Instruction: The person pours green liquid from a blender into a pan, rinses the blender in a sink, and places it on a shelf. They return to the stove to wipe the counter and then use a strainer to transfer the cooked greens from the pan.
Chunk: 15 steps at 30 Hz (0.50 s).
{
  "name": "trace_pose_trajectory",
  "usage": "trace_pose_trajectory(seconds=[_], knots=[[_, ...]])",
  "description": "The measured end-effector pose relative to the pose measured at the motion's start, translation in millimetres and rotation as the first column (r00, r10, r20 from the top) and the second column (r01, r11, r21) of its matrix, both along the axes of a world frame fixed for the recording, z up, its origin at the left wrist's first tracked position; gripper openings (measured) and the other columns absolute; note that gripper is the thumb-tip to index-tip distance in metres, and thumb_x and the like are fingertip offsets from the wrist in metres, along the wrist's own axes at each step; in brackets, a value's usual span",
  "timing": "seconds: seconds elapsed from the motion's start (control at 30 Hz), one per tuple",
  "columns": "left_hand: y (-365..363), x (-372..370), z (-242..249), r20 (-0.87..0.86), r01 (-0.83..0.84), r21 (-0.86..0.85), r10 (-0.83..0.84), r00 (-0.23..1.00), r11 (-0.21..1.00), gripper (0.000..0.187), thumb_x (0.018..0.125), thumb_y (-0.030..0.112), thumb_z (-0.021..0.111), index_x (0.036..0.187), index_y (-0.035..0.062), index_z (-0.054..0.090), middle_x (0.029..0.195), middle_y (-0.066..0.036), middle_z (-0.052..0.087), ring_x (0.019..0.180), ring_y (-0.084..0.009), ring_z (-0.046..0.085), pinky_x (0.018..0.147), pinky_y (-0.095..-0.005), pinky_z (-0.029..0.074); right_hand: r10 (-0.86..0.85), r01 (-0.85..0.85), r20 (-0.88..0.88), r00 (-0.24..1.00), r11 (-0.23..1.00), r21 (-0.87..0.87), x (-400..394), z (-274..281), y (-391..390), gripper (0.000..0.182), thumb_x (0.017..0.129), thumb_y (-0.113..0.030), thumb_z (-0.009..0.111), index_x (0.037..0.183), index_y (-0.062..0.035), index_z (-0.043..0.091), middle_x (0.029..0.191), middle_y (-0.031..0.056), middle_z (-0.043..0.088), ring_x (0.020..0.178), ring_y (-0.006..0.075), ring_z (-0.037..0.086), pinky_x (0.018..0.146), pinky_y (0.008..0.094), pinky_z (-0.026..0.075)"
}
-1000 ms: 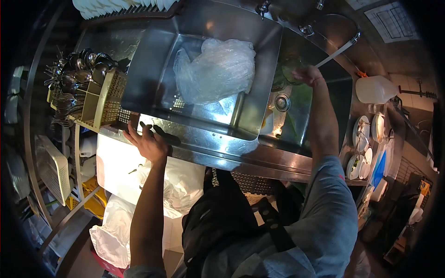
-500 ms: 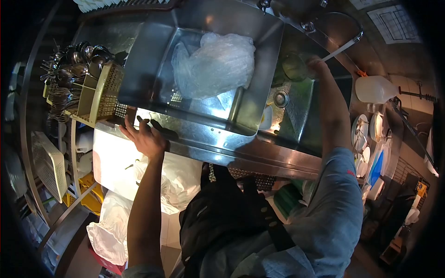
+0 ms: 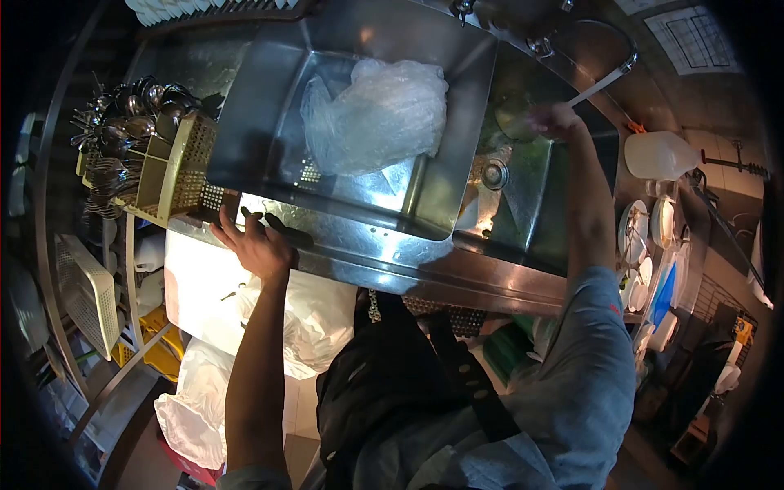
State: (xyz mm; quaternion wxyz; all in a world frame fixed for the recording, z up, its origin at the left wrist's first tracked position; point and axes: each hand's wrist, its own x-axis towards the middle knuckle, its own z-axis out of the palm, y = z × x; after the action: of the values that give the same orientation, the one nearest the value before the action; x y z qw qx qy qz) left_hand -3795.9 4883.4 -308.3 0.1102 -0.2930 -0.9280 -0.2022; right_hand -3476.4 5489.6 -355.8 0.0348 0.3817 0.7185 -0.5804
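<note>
My left hand (image 3: 256,247) rests at the front edge of the steel sink (image 3: 392,255), its fingers spread and nothing in them. Over the right basin (image 3: 543,184), my right hand (image 3: 559,121) is closed at a dim, round, greenish thing (image 3: 512,116). Blur hides what this thing is and how the fingers sit on it. A white stream (image 3: 600,86) runs from the curved tap (image 3: 634,55) down to that hand. In the left basin lies a crumpled clear plastic bag (image 3: 380,118).
Left of the sink, a cream cutlery basket (image 3: 181,163) holds several spoons and forks. White plastic bags (image 3: 314,318) hang below the front edge. A translucent jug (image 3: 660,156) and plates (image 3: 634,231) are at the right. A drain strainer (image 3: 495,173) lies in the right basin.
My right hand has shifted slightly and turned at the stream, with the round greenish thing now fainter and a little farther left. My left hand stays put.
</note>
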Motion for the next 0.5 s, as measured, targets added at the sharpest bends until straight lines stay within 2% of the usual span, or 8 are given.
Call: trace_pose_trajectory(seconds=[0.03,0.07,0.1,0.13,0.17,0.37,0.47,0.5], knots=[[0,-1,0,0.0,-0.002,0.001,0.002,1.0,1.0,0.023,0.066,0.007,0.052,0.087,0.0025,0.061,0.135,-0.026,0.029,0.129,-0.0502,0.014,0.107,-0.0539,0.014,0.362,-0.394,0.155,0.919,0.831,0.393,-11,16,-8,0.019,0.078,-0.008,0.05,0.089,0.0052,0.059,0.096,0.0209,0.061,0.08,0.0344,0.06,0.067,0.044,0.049],[-1,0,-1,0.004,-0.002,0.0,0.002,1.0,1.0,0.023,0.066,0.007,0.052,0.086,0.0025,0.061,0.135,-0.026,0.029,0.129,-0.0502,0.014,0.107,-0.0538,0.014,0.566,-0.686,0.429,0.704,0.385,0.618,-16,23,-17,0.02,0.08,-0.006,0.048,0.092,0.0054,0.058,0.098,0.0202,0.061,0.083,0.0338,0.061,0.069,0.0433,0.05],[0,0,0,0.004,-0.003,0.002,0.003,1.0,1.0,0.023,0.066,0.007,0.052,0.086,0.0025,0.061,0.135,-0.025,0.029,0.129,-0.0502,0.014,0.107,-0.0536,0.014,0.302,-0.333,0.142,0.943,0.834,0.441,-21,21,-23,0.021,0.081,-0.007,0.047,0.095,0.005,0.059,0.099,0.0196,0.061,0.085,0.0329,0.061,0.072,0.0423,0.05],[3,-2,1,0.011,-0.026,0.0,0.026,1.0,1.0,0.022,0.067,0.008,0.051,0.086,0.0025,0.061,0.135,-0.025,0.029,0.129,-0.0502,0.014,0.107,-0.0535,0.014,-0.118,0.12,-0.032,0.992,0.989,0.087,-30,19,-29,0.022,0.083,-0.007,0.047,0.097,0.0047,0.059,0.1,0.0191,0.061,0.087,0.0321,0.061,0.074,0.0413,0.05],[4,1,3,0.024,-0.049,-0.005,0.049,0.998,0.999,0.022,0.067,0.008,0.051,0.086,0.0024,0.061,0.135,-0.025,0.029,0.129,-0.0502,0.014,0.107,-0.0534,0.014,-0.545,0.51,-0.02,0.839,0.797,-0.323,-32,15,-32,0.023,0.085,-0.008,0.046,0.1,0.0043,0.059,0.101,0.0185,0.061,0.089,0.0312,0.061,0.077,0.0403,0.051],[4,3,5,0.032,-0.076,-0.038,0.077,0.996,0.996,0.021,0.069,0.01,0.051,0.086,0.0029,0.061,0.135,-0.023,0.03,0.129,-0.0502,0.013,0.106,-0.0533,0.016,-0.571,0.473,-0.068,0.818,0.735,-0.485,-27,-6,-28,0.024,0.087,-0.003,0.046,0.107,0.0081,0.054,0.101,0.0207,0.06,0.09,0.0296,0.061,0.08,0.0398,0.052],[5,2,3,0.025,-0.06,0.008,0.059,0.998,0.998,0.021,0.068,0.009,0.051,0.086,0.0031,0.061,0.136,-0.023,0.03,0.129,-0.0502,0.013,0.106,-0.0537,0.017,-0.637,0.633,-0.116,0.762,0.771,-0.076,-23,-20,-19,0.03,0.087,-0.007,0.042,0.113,0.0044,0.054,0.104,0.0154,0.061,0.089,0.0244,0.061,0.077,0.0376,0.05],[3,2,2,0.016,-0.045,0.033,0.044,0.999,0.998,0.021,0.068,0.009,0.051,0.086,0.0031,0.061,0.136,-0.022,0.03,0.129,-0.0502,0.013,0.106,-0.0538,0.017,-0.742,0.709,-0.145,0.655,0.669,-0.221,-18,-22,-14,0.029,0.085,-0.005,0.045,0.11,0.0044,0.055,0.102,0.0149,0.061,0.086,0.0236,0.061,0.075,0.0365,0.05]])
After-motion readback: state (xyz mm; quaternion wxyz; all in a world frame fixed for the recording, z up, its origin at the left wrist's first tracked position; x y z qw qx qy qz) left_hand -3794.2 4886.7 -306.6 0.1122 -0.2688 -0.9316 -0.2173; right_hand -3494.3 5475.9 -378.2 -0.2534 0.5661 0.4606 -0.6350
